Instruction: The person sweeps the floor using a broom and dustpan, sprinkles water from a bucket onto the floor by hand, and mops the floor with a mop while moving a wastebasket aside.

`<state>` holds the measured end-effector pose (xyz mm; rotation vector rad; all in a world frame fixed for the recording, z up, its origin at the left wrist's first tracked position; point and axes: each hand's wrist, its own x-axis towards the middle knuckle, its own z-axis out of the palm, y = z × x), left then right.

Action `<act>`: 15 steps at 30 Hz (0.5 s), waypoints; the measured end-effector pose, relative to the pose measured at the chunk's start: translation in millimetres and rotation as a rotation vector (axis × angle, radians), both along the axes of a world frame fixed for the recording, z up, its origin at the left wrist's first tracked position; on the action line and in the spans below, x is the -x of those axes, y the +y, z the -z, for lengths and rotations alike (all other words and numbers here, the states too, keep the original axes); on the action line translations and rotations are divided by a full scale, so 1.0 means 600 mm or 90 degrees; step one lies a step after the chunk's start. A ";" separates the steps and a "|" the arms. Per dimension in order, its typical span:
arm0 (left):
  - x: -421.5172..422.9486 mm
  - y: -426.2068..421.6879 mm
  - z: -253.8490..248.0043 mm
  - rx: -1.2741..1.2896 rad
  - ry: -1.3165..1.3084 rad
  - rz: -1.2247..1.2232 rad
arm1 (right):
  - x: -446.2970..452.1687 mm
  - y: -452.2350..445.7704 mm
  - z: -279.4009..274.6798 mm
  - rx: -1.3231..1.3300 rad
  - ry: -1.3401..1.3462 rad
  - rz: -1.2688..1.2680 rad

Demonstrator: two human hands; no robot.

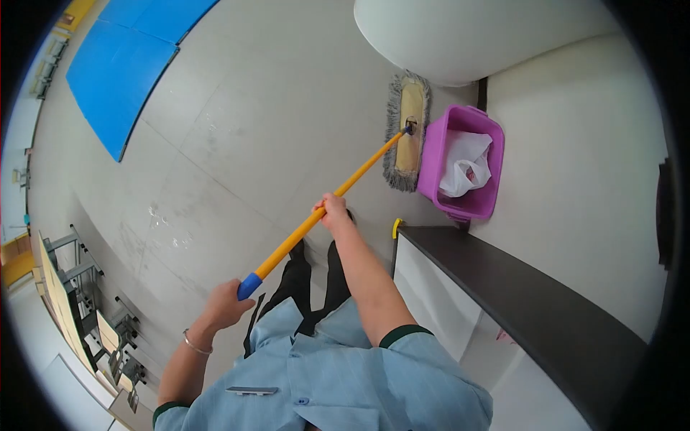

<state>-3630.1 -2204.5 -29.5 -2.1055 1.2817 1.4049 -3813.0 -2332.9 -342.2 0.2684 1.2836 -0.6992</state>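
Observation:
A dust mop with a yellow handle (291, 242) and a grey fringed head (410, 136) runs diagonally across the floor. My right hand (330, 210) is closed around the middle of the handle. At the handle's blue end, my left hand (227, 306) is wrapped around the tip, its fingers partly hidden. The mop head lies flat on the floor, right beside a purple bin (431, 161). Inside that bin is a crumpled white plastic bag (467, 164).
A large white rounded surface (474, 36) stands beyond the mop head. A dark-topped ledge (517, 316) borders my right. Blue mats (126, 68) lie at the far left, with folding tables (68, 302) nearer. Wet-looking shiny patches (169, 228) mark the grey floor.

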 end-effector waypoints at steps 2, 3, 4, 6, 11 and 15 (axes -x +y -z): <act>0.010 0.011 -0.020 -0.034 -0.016 -0.009 | -0.001 0.007 -0.019 0.010 0.007 -0.031; 0.010 0.025 -0.033 -0.048 -0.024 -0.008 | -0.006 0.014 -0.029 -0.019 0.005 -0.050; 0.014 0.038 -0.046 -0.064 -0.029 -0.045 | -0.010 0.030 -0.038 -0.053 0.005 -0.068; 0.011 0.081 -0.079 -0.098 -0.044 -0.108 | -0.034 0.066 -0.061 -0.055 -0.010 -0.142; 0.044 0.089 -0.195 -0.247 -0.137 -0.325 | -0.120 0.117 -0.146 -0.079 -0.132 -0.218; 0.019 0.143 -0.237 -0.241 -0.173 -0.428 | -0.075 0.065 -0.087 0.181 -0.352 -0.714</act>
